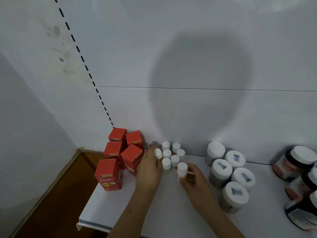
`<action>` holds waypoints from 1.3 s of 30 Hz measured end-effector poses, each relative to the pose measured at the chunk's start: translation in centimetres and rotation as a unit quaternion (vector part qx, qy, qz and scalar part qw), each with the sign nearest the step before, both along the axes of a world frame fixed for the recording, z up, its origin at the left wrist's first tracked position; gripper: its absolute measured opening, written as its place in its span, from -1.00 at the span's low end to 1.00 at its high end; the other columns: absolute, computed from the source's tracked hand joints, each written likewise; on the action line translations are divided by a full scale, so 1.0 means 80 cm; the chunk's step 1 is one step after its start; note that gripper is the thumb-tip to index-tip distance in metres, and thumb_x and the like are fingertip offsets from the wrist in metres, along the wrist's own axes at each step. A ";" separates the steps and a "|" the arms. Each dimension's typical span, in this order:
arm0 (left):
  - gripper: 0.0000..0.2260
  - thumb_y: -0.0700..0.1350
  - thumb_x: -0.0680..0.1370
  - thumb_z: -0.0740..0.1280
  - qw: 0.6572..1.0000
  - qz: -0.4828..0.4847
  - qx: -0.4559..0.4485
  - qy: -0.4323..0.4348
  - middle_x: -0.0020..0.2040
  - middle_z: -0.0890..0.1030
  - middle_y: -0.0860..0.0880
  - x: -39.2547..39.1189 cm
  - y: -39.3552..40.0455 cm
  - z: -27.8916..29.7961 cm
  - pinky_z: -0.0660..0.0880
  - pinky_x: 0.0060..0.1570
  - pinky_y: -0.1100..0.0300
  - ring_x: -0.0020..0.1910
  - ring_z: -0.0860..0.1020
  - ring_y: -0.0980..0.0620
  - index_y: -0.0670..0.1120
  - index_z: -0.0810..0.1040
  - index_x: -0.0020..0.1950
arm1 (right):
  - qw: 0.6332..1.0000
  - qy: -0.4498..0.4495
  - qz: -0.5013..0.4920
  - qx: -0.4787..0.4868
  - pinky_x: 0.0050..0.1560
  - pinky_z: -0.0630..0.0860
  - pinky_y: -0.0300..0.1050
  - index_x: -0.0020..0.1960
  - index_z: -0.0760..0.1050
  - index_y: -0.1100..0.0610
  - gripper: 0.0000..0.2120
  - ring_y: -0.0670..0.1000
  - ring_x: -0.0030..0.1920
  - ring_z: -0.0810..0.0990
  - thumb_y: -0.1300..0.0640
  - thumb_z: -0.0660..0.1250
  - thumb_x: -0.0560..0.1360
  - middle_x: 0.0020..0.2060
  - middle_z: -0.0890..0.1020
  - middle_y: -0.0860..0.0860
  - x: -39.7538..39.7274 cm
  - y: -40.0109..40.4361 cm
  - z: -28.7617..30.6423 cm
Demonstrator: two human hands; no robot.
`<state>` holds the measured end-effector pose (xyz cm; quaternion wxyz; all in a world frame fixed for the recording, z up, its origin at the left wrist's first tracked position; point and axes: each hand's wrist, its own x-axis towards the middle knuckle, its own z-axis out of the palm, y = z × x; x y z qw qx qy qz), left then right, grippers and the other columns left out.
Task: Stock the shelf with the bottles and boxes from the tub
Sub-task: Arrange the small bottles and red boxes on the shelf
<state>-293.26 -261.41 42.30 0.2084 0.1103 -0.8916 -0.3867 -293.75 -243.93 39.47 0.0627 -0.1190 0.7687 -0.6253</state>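
White shelf (120,203) already carries five red boxes (109,174), a cluster of small white-capped bottles (175,159) and larger jars (236,196); left hand (149,169) and right hand (192,179) each grip one more small bottle at that cluster; tub not visible, remainder unknown.

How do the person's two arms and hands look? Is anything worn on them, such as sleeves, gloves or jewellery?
Both forearms are bare as far as the picture shows: no sleeves in view. The left hand and the right hand wear no gloves. I see no ring, watch or bracelet, though the picture is somewhat blurred.
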 end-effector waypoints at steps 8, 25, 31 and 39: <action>-0.54 -0.21 0.60 0.25 0.997 -0.036 0.044 -0.050 0.42 0.45 0.10 -0.014 -0.013 -0.030 0.37 0.40 0.03 0.40 0.41 0.12 0.00 0.33 0.50 | 0.948 0.158 -0.077 0.266 -0.02 0.45 -0.12 0.04 0.55 0.02 -0.69 0.01 0.01 0.55 0.01 0.52 0.35 -0.04 0.63 -0.09 -0.016 -0.019 -0.022; -0.57 -0.29 0.54 0.30 0.999 -0.042 0.019 0.007 0.23 0.41 0.12 0.100 0.034 -0.021 0.46 0.29 0.05 0.26 0.44 0.10 -0.07 0.39 0.40 | 0.966 0.176 -0.107 0.154 0.25 0.22 -0.54 0.32 0.39 -0.11 -0.66 -0.23 0.21 0.44 0.04 0.27 0.56 0.19 0.50 -0.18 0.100 0.026 0.038; -0.69 -0.18 0.61 0.23 0.985 -0.170 0.007 0.021 0.23 0.46 0.13 0.164 0.086 -0.007 0.47 0.22 0.13 0.19 0.45 0.18 0.04 0.44 0.34 | 0.951 0.180 -0.192 0.162 0.24 0.44 -0.17 0.35 0.43 -0.06 -0.69 -0.14 0.21 0.48 0.05 0.27 0.61 0.21 0.50 -0.18 0.169 0.086 0.084; -0.72 -0.02 0.63 0.21 0.927 -0.374 -0.010 0.005 0.24 0.45 0.21 0.227 0.211 0.009 0.47 0.22 0.15 0.24 0.41 0.24 0.13 0.43 0.34 | 0.904 0.147 -0.316 0.248 0.34 0.41 -0.02 0.42 0.37 -0.06 -0.62 -0.09 0.35 0.40 -0.08 0.20 0.63 0.34 0.45 -0.16 0.278 0.222 0.112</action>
